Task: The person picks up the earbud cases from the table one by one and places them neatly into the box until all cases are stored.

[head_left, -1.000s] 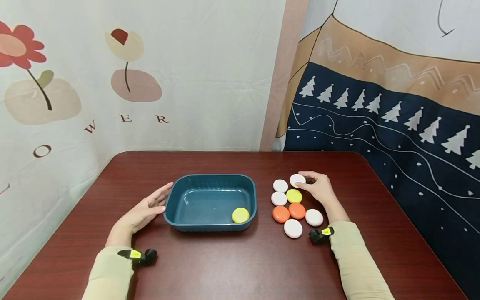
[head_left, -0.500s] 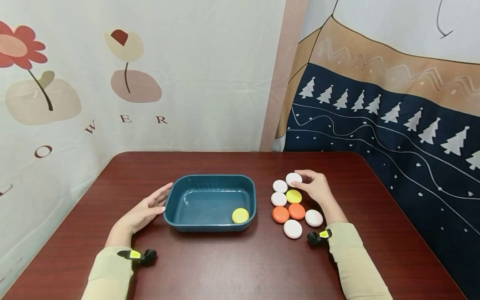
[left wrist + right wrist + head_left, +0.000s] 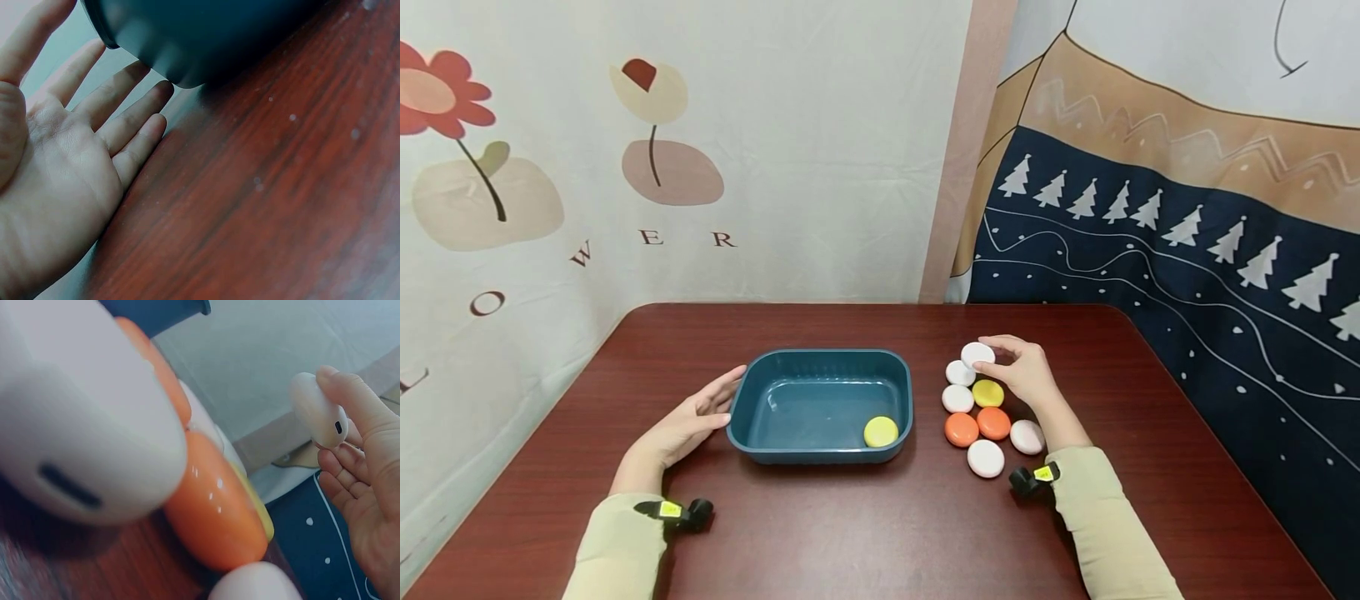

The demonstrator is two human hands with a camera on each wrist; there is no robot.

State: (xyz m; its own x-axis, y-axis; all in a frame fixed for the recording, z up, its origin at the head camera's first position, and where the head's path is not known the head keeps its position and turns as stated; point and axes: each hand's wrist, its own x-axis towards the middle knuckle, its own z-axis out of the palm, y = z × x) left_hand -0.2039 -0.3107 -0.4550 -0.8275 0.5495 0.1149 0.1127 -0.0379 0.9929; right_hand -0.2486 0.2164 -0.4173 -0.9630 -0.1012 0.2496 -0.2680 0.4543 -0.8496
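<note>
My right hand (image 3: pixel 1028 372) pinches a white rounded disc (image 3: pixel 977 356) between thumb and fingers, above the back of a group of similar discs. In the right wrist view that white disc (image 3: pixel 317 411) shows a small dark slot on its edge and is held up off the table. At the left end of a dark teal rectangular box (image 3: pixel 820 456), my left hand (image 3: pixel 681 429) has its fingers extended and touches the side. The left wrist view shows the left hand (image 3: pixel 75 150) with its fingertips against the box wall (image 3: pixel 169 56). A yellow disc (image 3: pixel 881 432) lies inside the box's right front corner.
Right of the box sit two orange discs (image 3: pixel 962 429), a yellow disc (image 3: pixel 988 393) and several white discs (image 3: pixel 986 458), close together. They stand on a dark red wooden table (image 3: pixel 850 533). Printed cloths (image 3: pixel 820 167) hang behind the table's back edge.
My right hand has carried the pinched white disc leftward and slightly up, to above another white disc at the back of the group. The left hand and the box have stayed put.
</note>
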